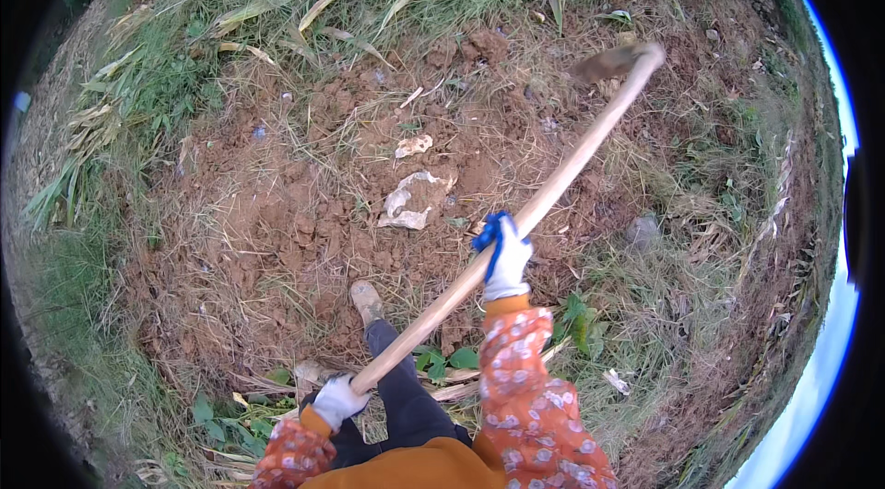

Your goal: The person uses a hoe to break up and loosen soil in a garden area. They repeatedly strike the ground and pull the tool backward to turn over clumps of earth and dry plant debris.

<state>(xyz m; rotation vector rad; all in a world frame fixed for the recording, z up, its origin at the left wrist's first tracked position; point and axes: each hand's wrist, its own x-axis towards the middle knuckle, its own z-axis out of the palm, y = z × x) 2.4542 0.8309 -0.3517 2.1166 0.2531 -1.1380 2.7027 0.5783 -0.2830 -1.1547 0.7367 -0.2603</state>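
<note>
Both hands wear white work gloves, the right one with blue on its palm side, and grip a long wooden hoe handle (563,178). My left hand (339,400) closes round its lower end, near my legs. Farther up the shaft, my right hand (506,255) is wrapped about it. The handle slants up to the right, where the blurred metal hoe blade (608,63) points left over brown soil (297,212). Whether the blade touches the ground I cannot tell.
Pale stones (408,212) lie mid-soil, a smaller one (413,145) beyond them. A grey stone (643,232) sits at right. My shoe (366,302) stands on the soil. Cut grass and dry corn leaves (328,5) lie along the far side, green weeds (584,326) at near right.
</note>
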